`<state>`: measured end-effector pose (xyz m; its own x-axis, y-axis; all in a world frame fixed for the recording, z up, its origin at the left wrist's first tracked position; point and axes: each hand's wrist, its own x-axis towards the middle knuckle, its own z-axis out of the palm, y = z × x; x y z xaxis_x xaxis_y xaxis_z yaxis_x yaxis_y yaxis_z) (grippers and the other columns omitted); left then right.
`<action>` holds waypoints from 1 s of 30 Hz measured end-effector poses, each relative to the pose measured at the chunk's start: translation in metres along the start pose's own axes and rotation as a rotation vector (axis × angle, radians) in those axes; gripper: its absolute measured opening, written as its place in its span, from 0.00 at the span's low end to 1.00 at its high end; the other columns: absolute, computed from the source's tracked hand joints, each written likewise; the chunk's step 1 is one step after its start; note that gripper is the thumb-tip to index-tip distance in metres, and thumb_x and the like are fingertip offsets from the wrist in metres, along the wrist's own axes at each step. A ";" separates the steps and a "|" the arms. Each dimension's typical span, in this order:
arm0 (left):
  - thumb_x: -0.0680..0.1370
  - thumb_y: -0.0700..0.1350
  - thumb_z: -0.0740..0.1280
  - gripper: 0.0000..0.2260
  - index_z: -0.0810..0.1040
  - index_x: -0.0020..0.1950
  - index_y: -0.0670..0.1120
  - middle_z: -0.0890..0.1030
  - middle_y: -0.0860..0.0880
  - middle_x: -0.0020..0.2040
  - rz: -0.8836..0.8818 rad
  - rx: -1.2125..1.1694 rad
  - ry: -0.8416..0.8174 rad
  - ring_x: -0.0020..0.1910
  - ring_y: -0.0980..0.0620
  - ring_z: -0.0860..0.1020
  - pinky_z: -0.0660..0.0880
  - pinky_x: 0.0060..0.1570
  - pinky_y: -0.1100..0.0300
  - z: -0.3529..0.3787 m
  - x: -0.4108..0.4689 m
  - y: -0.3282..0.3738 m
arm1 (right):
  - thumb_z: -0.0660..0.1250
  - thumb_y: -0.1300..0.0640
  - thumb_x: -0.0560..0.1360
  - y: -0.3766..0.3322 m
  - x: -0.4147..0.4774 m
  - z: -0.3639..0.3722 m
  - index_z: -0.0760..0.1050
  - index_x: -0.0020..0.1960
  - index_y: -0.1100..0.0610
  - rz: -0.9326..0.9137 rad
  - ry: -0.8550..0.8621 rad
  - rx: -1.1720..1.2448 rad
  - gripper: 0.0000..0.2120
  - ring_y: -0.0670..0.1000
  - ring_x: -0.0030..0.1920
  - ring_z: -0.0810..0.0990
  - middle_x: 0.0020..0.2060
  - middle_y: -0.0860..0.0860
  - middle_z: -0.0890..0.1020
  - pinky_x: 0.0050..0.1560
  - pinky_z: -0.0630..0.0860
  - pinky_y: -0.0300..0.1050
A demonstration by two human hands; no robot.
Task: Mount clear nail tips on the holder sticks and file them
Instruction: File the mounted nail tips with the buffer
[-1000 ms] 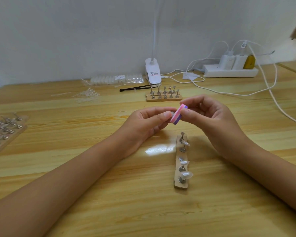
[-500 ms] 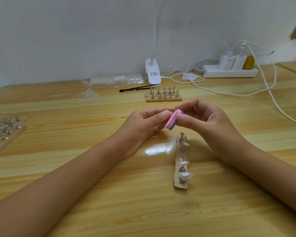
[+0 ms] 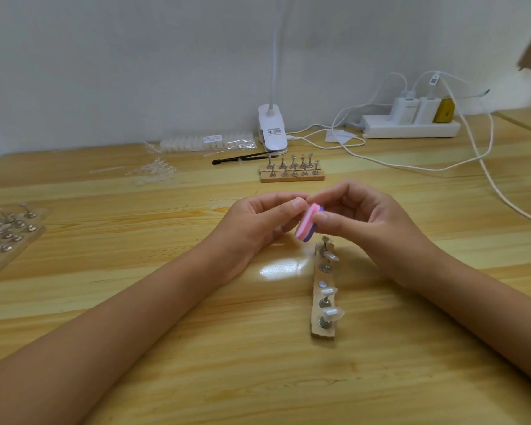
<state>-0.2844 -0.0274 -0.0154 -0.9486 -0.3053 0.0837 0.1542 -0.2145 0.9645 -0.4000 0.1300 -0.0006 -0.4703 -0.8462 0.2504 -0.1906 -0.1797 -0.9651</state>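
Head view: right hand (image 3: pixel 377 228) fingers pinch the file block (image 3: pixel 307 225), left hand (image 3: pixel 255 228) fingers close on a hidden item; excess filing pressure could likely slip it free.

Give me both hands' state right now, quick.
Left hand: fingers pinched together beside the file block; what they hold cannot be told.
Right hand: closed, fingers pinching the file block.
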 end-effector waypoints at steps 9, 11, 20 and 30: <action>0.74 0.45 0.70 0.10 0.86 0.53 0.46 0.86 0.47 0.52 0.006 0.001 0.001 0.54 0.55 0.83 0.76 0.54 0.66 0.000 0.001 -0.001 | 0.70 0.61 0.71 -0.003 0.001 0.001 0.78 0.55 0.63 -0.004 0.052 0.036 0.14 0.51 0.51 0.85 0.48 0.55 0.86 0.52 0.80 0.40; 0.74 0.44 0.70 0.11 0.85 0.54 0.44 0.86 0.46 0.53 0.000 -0.002 0.018 0.54 0.55 0.82 0.76 0.54 0.66 0.000 0.001 0.000 | 0.70 0.58 0.70 -0.003 0.002 0.000 0.78 0.56 0.61 -0.014 0.126 0.073 0.15 0.50 0.51 0.84 0.48 0.53 0.85 0.53 0.80 0.41; 0.73 0.44 0.70 0.13 0.84 0.55 0.41 0.85 0.44 0.54 -0.012 0.000 0.062 0.53 0.54 0.83 0.77 0.54 0.65 0.002 0.001 0.000 | 0.71 0.58 0.71 -0.003 0.003 -0.004 0.79 0.56 0.60 0.014 0.089 0.078 0.15 0.51 0.52 0.85 0.48 0.54 0.86 0.53 0.80 0.42; 0.73 0.45 0.70 0.11 0.85 0.53 0.44 0.86 0.45 0.52 -0.016 -0.001 0.054 0.53 0.54 0.83 0.77 0.52 0.65 0.001 0.001 0.000 | 0.71 0.57 0.71 -0.002 0.003 -0.003 0.79 0.55 0.61 0.063 -0.014 0.067 0.15 0.53 0.53 0.84 0.49 0.55 0.86 0.54 0.80 0.42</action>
<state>-0.2857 -0.0268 -0.0153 -0.9345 -0.3517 0.0543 0.1393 -0.2211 0.9653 -0.4037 0.1292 0.0024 -0.4669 -0.8639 0.1888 -0.1026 -0.1591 -0.9819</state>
